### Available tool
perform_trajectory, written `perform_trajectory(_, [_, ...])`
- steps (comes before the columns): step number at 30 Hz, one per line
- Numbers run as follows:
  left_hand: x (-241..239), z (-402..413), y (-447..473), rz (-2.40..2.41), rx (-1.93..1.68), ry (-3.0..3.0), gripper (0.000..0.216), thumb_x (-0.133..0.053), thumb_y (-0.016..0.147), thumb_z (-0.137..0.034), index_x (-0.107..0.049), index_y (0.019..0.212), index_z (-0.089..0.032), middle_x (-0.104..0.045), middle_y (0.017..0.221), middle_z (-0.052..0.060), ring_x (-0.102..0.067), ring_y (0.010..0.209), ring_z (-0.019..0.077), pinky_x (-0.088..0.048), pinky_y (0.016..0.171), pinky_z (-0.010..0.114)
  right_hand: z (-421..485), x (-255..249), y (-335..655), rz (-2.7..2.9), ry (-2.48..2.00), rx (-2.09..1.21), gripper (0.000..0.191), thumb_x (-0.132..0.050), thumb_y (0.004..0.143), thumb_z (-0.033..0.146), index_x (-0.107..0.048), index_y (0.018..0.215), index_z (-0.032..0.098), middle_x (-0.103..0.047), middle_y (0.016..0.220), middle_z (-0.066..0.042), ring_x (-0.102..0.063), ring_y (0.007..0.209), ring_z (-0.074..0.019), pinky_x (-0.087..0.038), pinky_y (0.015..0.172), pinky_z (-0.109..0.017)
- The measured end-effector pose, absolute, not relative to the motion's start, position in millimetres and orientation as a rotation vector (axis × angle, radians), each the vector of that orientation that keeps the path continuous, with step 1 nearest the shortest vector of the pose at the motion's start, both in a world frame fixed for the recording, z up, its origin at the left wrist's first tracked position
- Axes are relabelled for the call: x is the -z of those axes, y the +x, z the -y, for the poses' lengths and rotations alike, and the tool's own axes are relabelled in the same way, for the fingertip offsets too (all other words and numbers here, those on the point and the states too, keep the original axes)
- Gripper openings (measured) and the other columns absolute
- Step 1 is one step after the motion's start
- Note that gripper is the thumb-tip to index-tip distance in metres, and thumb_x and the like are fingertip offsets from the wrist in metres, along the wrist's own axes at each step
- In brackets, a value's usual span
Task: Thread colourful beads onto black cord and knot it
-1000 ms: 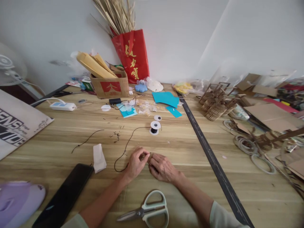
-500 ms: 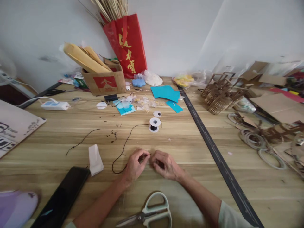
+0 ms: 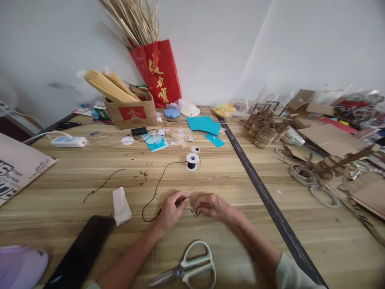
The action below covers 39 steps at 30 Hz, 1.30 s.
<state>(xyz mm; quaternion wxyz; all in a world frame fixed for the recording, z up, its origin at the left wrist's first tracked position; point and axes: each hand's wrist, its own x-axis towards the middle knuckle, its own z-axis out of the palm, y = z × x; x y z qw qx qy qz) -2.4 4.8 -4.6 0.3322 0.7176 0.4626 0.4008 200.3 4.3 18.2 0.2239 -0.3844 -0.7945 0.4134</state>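
Note:
My left hand (image 3: 171, 210) rests on the wooden table (image 3: 228, 188) and pinches the end of a thin black cord (image 3: 158, 185). That cord curves back to a small white spool (image 3: 191, 161). My right hand (image 3: 212, 206) lies just to the right, fingers curled and pinched together. A small cluster of beads (image 3: 196, 212) sits on the table between the two hands, under my right fingertips. What the right fingers hold is too small to make out.
Scissors with pale green handles (image 3: 189, 269) lie near the front edge. A black phone (image 3: 80, 253), folded white paper (image 3: 120, 205), a loose cord piece (image 3: 104, 185), a cardboard box (image 3: 132, 112), a red bag (image 3: 159, 72), teal paper (image 3: 203, 123) and cardboard models (image 3: 264, 126) surround the area.
My right hand has shifted slightly right, uncovering the beads on the table. My left hand keeps its pinch on the cord. The view has swayed a little.

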Motion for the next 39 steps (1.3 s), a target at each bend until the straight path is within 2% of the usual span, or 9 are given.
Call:
perform_trajectory(7, [5.5, -5.7, -1.9, -1.219, -1.028, 1.859, 0.010, -0.055, 0.078, -0.019, -0.061, 0.071, -0.016, -0.062, 0.066, 0.001, -0.056, 0.061, 0.0127, -0.047, 0.060, 0.022, -2.3, -29.4, 208.6, 2.293, -1.155, -1.185, 0.011, -0.060, 0.076, 0.009, -0.066, 0.081, 0.016, -0.065, 0.071, 0.001, -0.058, 0.061, -0.0108, -0.043, 0.056, -0.018])
perform_trajectory(14, [9.1, -6.4, -0.4, -1.212, -1.021, 1.859, 0.010, -0.054, 0.079, -0.019, -0.061, 0.071, -0.017, -0.062, 0.067, 0.001, -0.056, 0.062, 0.0133, -0.047, 0.061, 0.023, -2.3, -24.5, 206.7, 2.442, -1.200, -1.041, 0.018, -0.059, 0.072, 0.002, -0.067, 0.079, 0.016, -0.066, 0.071, 0.000, -0.059, 0.062, -0.0117, -0.043, 0.059, -0.019])
perform_trajectory(25, [7.7, -6.7, 0.0, -1.201, -0.997, 1.865, 0.010, -0.054, 0.078, -0.019, -0.059, 0.070, -0.017, -0.061, 0.065, 0.001, -0.057, 0.062, 0.0139, -0.046, 0.062, 0.023, 1.9, -27.7, 198.4, 2.481, -1.260, -0.950, 0.018, -0.060, 0.069, 0.003, -0.065, 0.076, 0.018, -0.065, 0.069, 0.001, -0.058, 0.060, -0.0121, -0.041, 0.057, -0.019])
perform_trajectory(32, [10.4, -7.5, -0.6, -1.196, -0.987, 1.894, 0.010, -0.054, 0.079, -0.018, -0.061, 0.072, -0.017, -0.063, 0.068, 0.002, -0.059, 0.064, 0.0147, -0.047, 0.063, 0.024, 2.7, -22.3, 193.6, 2.436, -1.223, -0.930, 0.017, -0.058, 0.072, 0.004, -0.064, 0.078, 0.018, -0.064, 0.069, 0.001, -0.056, 0.058, -0.0109, -0.040, 0.055, -0.019])
perform_trajectory(36, [12.3, -7.5, -0.8, -1.209, -0.962, 1.901, 0.009, -0.054, 0.079, -0.017, -0.061, 0.074, -0.017, -0.063, 0.069, 0.002, -0.059, 0.066, 0.0151, -0.046, 0.063, 0.024, 1.4, -23.1, 196.8, 2.344, -1.190, -1.068, 0.009, -0.058, 0.078, 0.011, -0.063, 0.081, 0.017, -0.063, 0.070, 0.001, -0.056, 0.061, -0.0111, -0.042, 0.057, -0.019])
perform_trajectory(39, [12.6, -7.2, -1.0, -1.202, -0.950, 1.907, 0.009, -0.054, 0.080, -0.017, -0.061, 0.074, -0.017, -0.063, 0.070, 0.002, -0.059, 0.067, 0.0151, -0.046, 0.063, 0.024, -0.3, -21.4, 198.3, 2.305, -1.156, -1.061, 0.010, -0.053, 0.082, 0.012, -0.062, 0.084, 0.017, -0.063, 0.075, 0.000, -0.056, 0.064, -0.0112, -0.042, 0.059, -0.019])
